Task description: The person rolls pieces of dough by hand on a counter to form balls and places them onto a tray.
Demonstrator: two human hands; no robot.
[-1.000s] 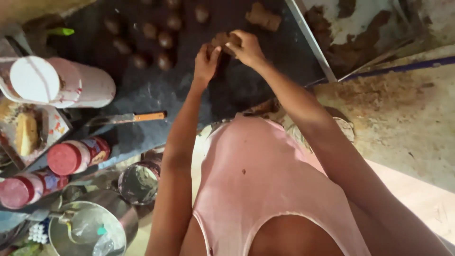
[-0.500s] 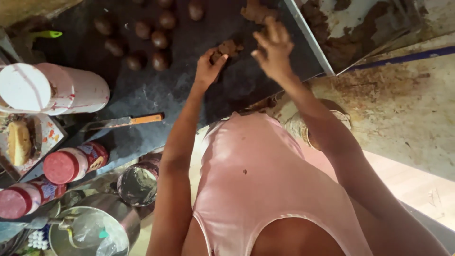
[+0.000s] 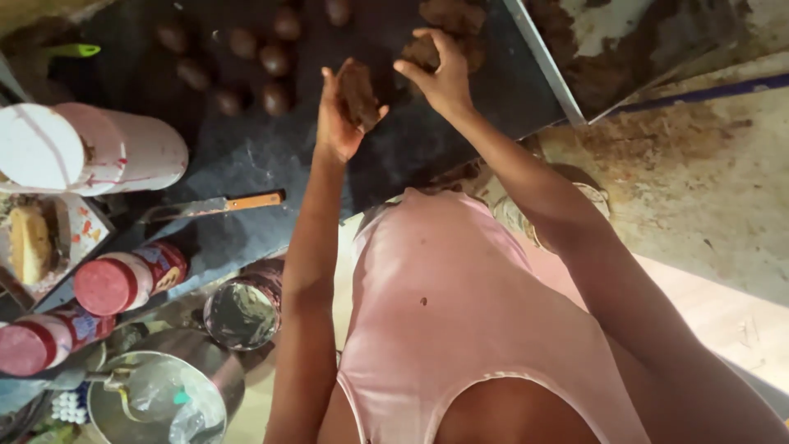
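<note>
While both arms reach out over the dark slab [image 3: 246,156], the scene reads like this:

Left hand: left hand [image 3: 343,111] is cupped, palm up, cradling a brown lump [image 3: 359,92] of what looks like clay or dough; fingers curled loosely round it, not squeezed tight.

Right hand: right hand [image 3: 444,74] is pinching at a bigger brown heap [image 3: 448,16] near the slab's top edge; fingertips closed on a bit of it, thumb spread wide.

Where the lump is: in the left palm, held just above the slab, betw. the row of balls and the heap.

Handling (my guess): soft, damp, a bit sticky; light for its bulk; dents easily, so prob. best taken from underneath w/ a cupped palm, not nipped by the edges, or it may tear.

Balls: several small dark balls [image 3: 275,59] sit in loose rows on the slab, left of the hands, apart from each other.

Knife: knife w/ orange handle [image 3: 218,205] lies flat on the slab's near edge, well clear of the hands.

Jars etc.: big white tub [image 3: 90,152] on its side at far left; two red-lidded jars [image 3: 123,279] below it; open tin [image 3: 242,308] and a metal pot [image 3: 156,403] lower down.

Right side: metal tray [image 3: 649,41] smeared w/ brown stuff, just past the slab's edge.

In the way: nothing betw. the hands; balls are the nearest thing to bump w/ the left forearm.
</note>
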